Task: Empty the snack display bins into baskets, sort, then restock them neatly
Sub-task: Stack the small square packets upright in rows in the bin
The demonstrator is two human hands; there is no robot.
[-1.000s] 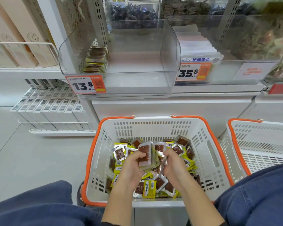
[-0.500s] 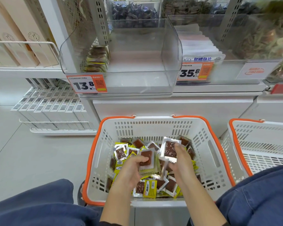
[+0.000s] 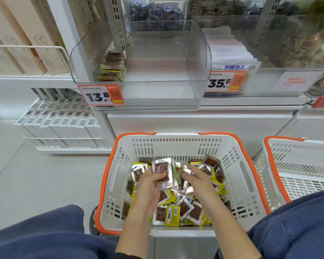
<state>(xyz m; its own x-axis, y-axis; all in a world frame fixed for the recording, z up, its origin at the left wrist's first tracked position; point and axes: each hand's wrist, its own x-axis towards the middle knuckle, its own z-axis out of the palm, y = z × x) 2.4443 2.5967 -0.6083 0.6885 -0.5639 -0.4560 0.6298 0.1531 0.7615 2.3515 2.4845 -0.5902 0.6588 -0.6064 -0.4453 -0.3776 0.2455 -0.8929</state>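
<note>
In left hand (image 3: 149,186), packet stack (image 3: 162,172); right hand (image 3: 199,181) beside.

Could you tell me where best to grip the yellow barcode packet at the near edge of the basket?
Pinch the yellow barcode packet by its flat side edges, coming straight down from above; it lies label-up on the pile, just inside the basket wall.

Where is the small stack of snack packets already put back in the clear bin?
In the head view, the stack of packets stands against the left wall of the clear bin, above the 13.8 price tag.
</note>
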